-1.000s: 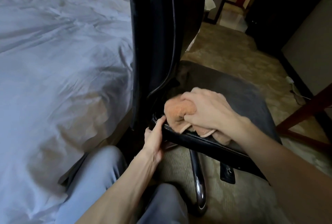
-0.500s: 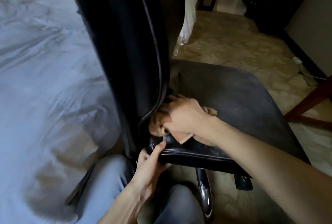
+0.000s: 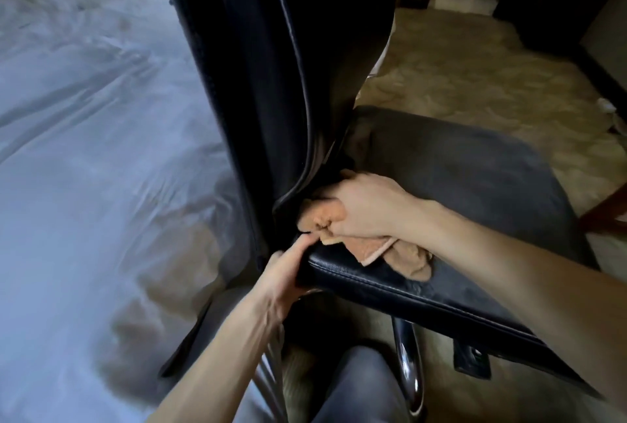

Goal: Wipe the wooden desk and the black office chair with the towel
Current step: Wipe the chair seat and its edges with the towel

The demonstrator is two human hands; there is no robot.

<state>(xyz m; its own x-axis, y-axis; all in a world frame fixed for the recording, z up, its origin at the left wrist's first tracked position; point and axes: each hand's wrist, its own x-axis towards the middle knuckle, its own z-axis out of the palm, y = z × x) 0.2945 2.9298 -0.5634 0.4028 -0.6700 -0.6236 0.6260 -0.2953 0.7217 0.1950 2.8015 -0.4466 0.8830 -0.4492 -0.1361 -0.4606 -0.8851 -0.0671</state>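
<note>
My right hand (image 3: 366,208) fisted round the orange towel (image 3: 397,253), pressing it into the crease where the black chair (image 3: 458,164) seat meets its back, my left hand (image 3: 281,276) gripping the seat's near corner, thumb on top, white bed (image 3: 84,117) just beside the chair

Bunched peach towel (image 3: 397,254) on black chair seat (image 3: 458,164)

One chair (image 3: 458,168) in the middle, one towel (image 3: 400,253) on its near edge, one bed (image 3: 84,151) at left, and two hands: left hand (image 3: 281,276), right hand (image 3: 366,208).
</note>
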